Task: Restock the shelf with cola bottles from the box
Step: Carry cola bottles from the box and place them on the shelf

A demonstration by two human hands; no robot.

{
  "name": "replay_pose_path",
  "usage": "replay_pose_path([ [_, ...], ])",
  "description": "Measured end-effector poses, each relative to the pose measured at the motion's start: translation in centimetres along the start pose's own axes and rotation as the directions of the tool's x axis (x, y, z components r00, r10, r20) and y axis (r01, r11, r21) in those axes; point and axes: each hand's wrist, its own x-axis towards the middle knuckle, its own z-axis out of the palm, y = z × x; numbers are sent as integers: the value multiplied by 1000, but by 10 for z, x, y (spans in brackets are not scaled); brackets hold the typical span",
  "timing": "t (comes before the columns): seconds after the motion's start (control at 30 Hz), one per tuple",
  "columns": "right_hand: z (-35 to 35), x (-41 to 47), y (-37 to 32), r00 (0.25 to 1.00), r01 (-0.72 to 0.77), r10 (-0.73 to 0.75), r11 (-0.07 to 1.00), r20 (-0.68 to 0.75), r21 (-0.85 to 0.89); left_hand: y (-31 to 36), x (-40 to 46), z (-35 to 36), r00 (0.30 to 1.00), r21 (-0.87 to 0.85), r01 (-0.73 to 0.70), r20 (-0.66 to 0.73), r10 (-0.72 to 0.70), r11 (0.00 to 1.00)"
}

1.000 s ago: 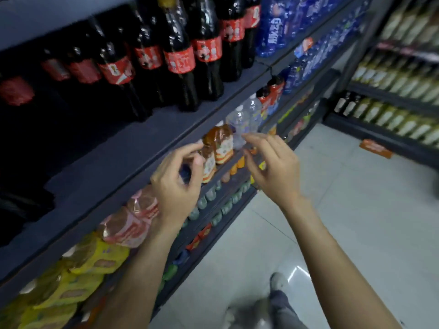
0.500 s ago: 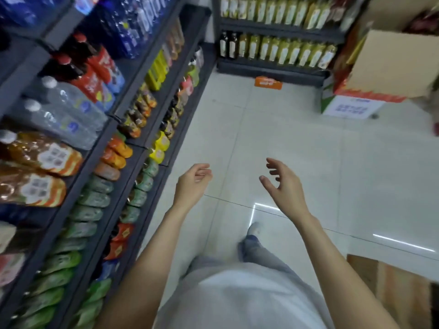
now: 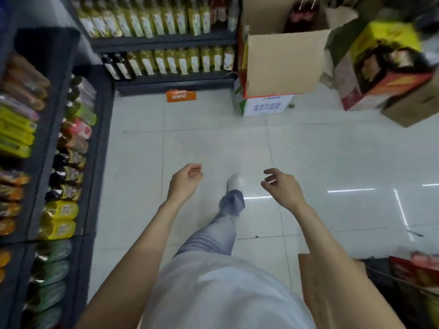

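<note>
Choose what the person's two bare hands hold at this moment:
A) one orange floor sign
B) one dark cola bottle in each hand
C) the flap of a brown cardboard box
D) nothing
D: the left hand and the right hand hang loosely curled over the white tiled floor, touching nothing.

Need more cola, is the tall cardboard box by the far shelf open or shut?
Open: the cardboard box has its flaps up, and dark bottles show inside.

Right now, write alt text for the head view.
Both hands, left hand and right hand, hang empty with loosely curled fingers over a white tiled floor. Drink shelves line the left; an open cardboard box stands ahead.
</note>
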Motion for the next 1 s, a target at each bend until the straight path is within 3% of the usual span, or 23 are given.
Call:
replay_pose_path([
  [0.2,-116,137,0,995,-69,70,997,-69,18,132,144,54,997,5,-70,17,70,998],
  [0.43,-236,301,-13,986,-8,14,999,-166,38,281,286,102,983,161,-176,81,165,971],
  [0.63,-320,474,7,989,39,-42,999,-142,-22,388,412,169,981,95,-162,121,150,982],
  [0.77,-378,586,21,986,77,-81,996,-143,-36,449,495,216,990,94,-129,67,123,987],
  [1.0,-445,767,50,980,141,-153,985,-129,-96,499,649,307,1000,51,-15,10,15,999],
])
